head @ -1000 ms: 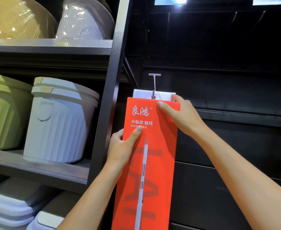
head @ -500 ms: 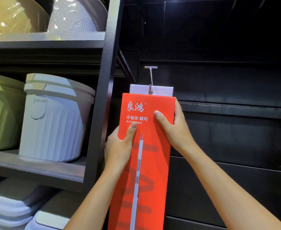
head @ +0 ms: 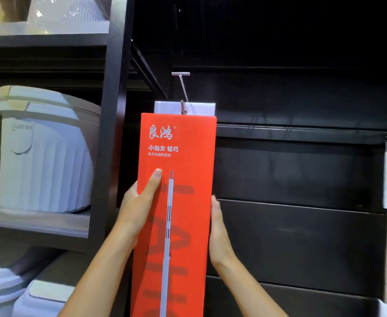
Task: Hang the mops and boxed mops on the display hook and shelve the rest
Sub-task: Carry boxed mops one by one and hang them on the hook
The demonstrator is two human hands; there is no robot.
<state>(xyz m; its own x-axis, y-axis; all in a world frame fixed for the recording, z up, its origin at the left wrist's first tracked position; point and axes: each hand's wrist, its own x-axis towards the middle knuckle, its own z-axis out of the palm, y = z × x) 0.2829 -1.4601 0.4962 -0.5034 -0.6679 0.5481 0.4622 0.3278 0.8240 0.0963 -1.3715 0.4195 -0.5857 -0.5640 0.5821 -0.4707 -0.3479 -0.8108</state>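
- The tall orange cardboard mop box (head: pixel 178 202) hangs by its white tab (head: pixel 201 108) on the thin metal display hook (head: pixel 183 88).
- My left grip (head: pixel 137 207) clasps its left edge, thumb on the front; my right grip (head: pixel 218 229) lies flat-fingered against the right edge.
- I'd steady any sway, see the tab seated, then release gently.

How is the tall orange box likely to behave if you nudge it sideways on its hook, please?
The orange box would probably swing, hanging from one hook by its white tab. It looks stiff: flat faces, crisp edges. Tall and narrow, it may also twist.
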